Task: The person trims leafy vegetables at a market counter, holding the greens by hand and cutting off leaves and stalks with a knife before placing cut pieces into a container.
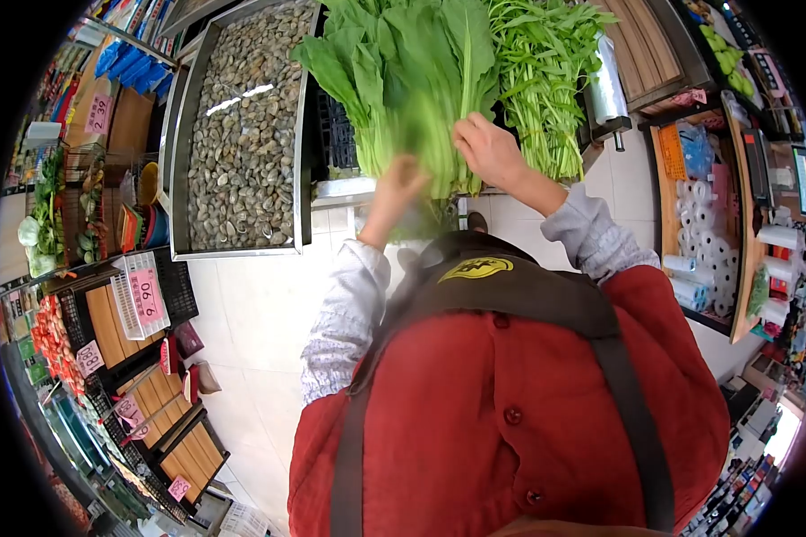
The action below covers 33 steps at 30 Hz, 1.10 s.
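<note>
Long-stemmed leafy greens lie heaped at the top middle, leaves pointing away from me and pale stems toward me. My right hand is closed at the stem end, its fingers curled on the greens' right side. My left hand is at the near left end of the stems and smeared by motion, so its fingers do not show clearly. Between the hands, part of the greens is also blurred. A second pile of thinner-stemmed greens lies just right of my right hand.
A metal tray of clams in water stands to the left. A roll of clear film is mounted right of the greens. Shelves with plastic rolls stand at right. Price cards and a white basket are at left, over a tiled floor.
</note>
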{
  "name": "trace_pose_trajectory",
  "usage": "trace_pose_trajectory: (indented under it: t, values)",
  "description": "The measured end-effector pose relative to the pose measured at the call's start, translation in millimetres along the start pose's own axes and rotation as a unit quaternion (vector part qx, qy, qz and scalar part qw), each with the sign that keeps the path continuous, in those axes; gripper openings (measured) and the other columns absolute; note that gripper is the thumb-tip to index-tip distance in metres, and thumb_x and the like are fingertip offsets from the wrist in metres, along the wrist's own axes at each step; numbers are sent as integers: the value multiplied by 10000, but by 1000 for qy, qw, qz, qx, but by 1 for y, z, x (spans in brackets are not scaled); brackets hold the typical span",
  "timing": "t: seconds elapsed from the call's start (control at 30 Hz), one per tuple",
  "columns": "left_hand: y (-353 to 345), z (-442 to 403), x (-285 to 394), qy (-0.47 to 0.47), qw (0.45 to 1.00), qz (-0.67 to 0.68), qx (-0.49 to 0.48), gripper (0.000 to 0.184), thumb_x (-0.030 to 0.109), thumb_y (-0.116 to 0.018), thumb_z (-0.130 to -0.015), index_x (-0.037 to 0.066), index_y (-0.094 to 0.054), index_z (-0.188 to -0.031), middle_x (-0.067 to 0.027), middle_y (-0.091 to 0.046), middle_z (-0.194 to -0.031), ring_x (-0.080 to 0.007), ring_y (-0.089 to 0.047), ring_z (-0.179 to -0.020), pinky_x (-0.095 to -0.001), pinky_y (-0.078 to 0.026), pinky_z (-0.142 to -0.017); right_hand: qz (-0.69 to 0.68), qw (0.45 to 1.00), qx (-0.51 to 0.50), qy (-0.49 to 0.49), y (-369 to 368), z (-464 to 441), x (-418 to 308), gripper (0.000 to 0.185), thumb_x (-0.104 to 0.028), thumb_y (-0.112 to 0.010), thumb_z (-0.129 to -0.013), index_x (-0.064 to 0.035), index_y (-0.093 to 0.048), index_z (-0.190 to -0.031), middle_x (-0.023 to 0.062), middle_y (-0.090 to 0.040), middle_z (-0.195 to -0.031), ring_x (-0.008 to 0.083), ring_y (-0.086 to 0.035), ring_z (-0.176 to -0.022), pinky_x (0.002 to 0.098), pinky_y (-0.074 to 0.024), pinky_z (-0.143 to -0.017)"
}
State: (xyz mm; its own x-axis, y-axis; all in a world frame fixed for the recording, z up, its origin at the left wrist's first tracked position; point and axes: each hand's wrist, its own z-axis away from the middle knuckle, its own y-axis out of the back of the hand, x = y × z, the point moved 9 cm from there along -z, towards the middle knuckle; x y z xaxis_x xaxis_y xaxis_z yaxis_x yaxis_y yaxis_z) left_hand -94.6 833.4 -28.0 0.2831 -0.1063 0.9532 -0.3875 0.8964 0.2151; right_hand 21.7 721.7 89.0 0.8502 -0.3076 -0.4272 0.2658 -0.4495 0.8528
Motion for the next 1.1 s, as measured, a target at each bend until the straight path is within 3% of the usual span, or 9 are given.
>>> trace_pose_trajectory:
  t: [0.07,0.13,0.33,0.4,0.63,0.7,0.8,1.0,1.1]
  values:
    - [5,3,4,-5,984,-176,16,528,376,-701,-825,33,-534,-1189,-177,-663,-1027,-300,-655,-918,-366,-520,-796,-6,1000,-4,5,-4,-1,-1,66,-124,-580,-856,-78,-548,-891,120,-504,-867,335,-573,-746,424,-479,-636]
    - [7,3,-7,13,984,-176,14,566,429,-695,-812,36,-541,-1189,-208,-663,-1017,-346,-651,-928,-406,-515,-800,5,1000,-8,7,-7,-3,-3,67,-131,-577,-861,-87,-541,-897,117,-502,-878,333,-576,-754,419,-481,-639]
    - [5,10,-16,35,994,-108,10,512,365,-680,-838,34,-542,-1203,-192,-677,-898,-321,-671,-807,-389,-526,-713,22,999,-30,-2,-16,-6,-1,65,-139,-570,-867,-97,-538,-905,116,-496,-891,334,-579,-772,422,-486,-658]
    - [5,12,-8,-26,997,-59,47,318,223,-679,-882,-8,-547,-1057,-15,-562,-645,-82,-516,-507,-240,-413,-465,21,999,-31,-6,-16,-6,-2,67,-139,-571,-867,-97,-539,-909,116,-496,-892,334,-579,-775,422,-486,-661]
    - [3,21,-39,-18,989,-144,17,199,195,-668,-890,13,-588,-893,-9,-568,-629,-64,-500,-506,-218,-396,-461,26,999,-23,8,-18,-6,-3,70,-133,-571,-868,-90,-540,-914,119,-493,-900,333,-576,-787,419,-484,-663]
    - [-4,26,-56,92,995,17,-29,183,174,-665,-889,20,-587,-829,-5,-579,-633,-58,-486,-497,-209,-371,-447,28,999,-24,13,-20,-7,-5,71,-130,-573,-866,-86,-540,-912,119,-491,-897,330,-575,-791,416,-483,-665]
    - [7,30,-31,106,989,104,15,132,138,-651,-887,16,-607,-859,-8,-595,-650,-52,-470,-496,-205,-357,-447,32,999,-23,23,-19,-8,-8,76,-124,-579,-863,-79,-540,-910,117,-490,-894,322,-576,-795,410,-480,-666]
    - [27,23,2,24,990,52,127,186,150,-664,-865,-12,-655,-958,9,-590,-663,-46,-450,-539,-213,-353,-492,0,998,-22,67,-8,7,-9,94,-111,-600,-838,-55,-539,-884,113,-508,-923,307,-560,-829,393,-464,-706]
    - [21,16,3,77,992,-43,87,217,187,-714,-823,-23,-679,-867,24,-595,-682,-56,-475,-576,-228,-380,-530,-15,992,-13,122,5,24,-12,106,-101,-617,-811,-51,-540,-863,106,-525,-950,298,-537,-881,382,-448,-760]
